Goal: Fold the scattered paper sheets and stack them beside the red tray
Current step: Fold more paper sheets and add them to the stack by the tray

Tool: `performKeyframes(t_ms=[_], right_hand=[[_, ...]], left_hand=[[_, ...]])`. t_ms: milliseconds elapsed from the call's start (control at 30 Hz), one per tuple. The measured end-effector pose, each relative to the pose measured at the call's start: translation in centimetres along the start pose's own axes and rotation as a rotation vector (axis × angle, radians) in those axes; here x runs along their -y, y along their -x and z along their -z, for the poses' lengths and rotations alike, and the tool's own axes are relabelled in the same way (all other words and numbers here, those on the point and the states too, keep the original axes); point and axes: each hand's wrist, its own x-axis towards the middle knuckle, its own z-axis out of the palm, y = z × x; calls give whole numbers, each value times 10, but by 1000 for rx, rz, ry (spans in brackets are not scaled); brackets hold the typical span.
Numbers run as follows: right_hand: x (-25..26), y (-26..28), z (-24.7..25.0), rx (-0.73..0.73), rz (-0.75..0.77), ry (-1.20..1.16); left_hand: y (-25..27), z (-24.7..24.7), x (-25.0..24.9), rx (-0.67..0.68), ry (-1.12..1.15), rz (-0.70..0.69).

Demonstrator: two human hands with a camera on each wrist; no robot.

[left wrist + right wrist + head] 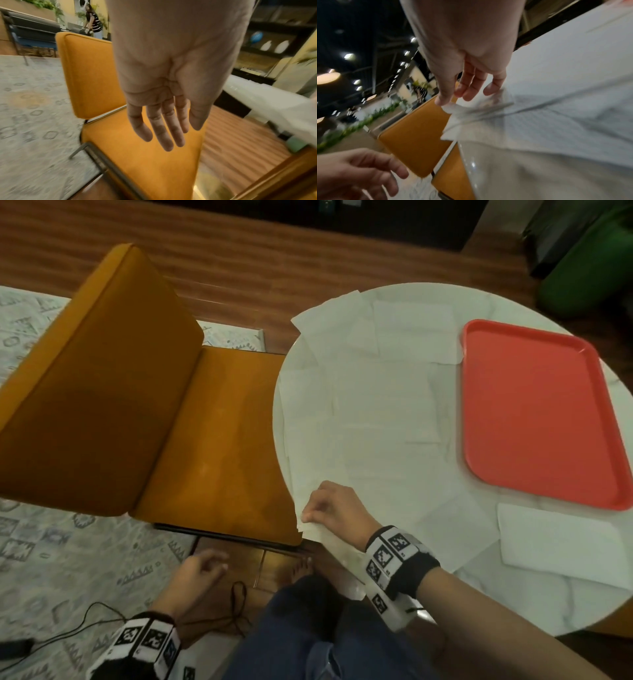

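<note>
Several white paper sheets [376, 405] lie scattered and overlapping on the round white table [486, 594]. The red tray [534, 412] sits empty on the table's right side. A folded sheet [561, 539] lies just in front of the tray. At the table's near left edge my right hand [310, 513] pinches the corner of a sheet [337, 546] that hangs over the rim; the right wrist view shows thumb and fingers [462, 97] closing on that corner [488, 115]. My left hand [202, 570] hangs below table level, fingers straight and empty [164, 129].
An orange chair [102, 388] stands close against the table's left side. A black cable [236, 597] lies on the floor by a patterned rug [51, 559]. My knees [308, 628] are under the table's near edge.
</note>
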Motion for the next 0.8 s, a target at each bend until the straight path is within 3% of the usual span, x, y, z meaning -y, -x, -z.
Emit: performKeyframes(t_ms=[100, 267, 367, 467, 567, 667, 800], right_hand=[[-1, 7, 17, -99, -67, -235], [-2, 25, 60, -223, -66, -392], [2, 43, 90, -285, -9, -504], [2, 63, 115, -366, 32, -577], [-9, 79, 135, -534, 15, -637], [-26, 96, 147, -705, -46, -734], [-38, 110, 152, -754, -106, -782]], left_hand=[[6, 15, -50, -31, 64, -158], [12, 25, -162, -46, 13, -493], [-4, 16, -216, -42, -223, -756], [-27, 3, -253, -36, -497, -920], [-38, -3, -275, -44, -578, -921], [-34, 2, -287, 119, -334, -804], [-24, 12, -300, 251, -142, -729]])
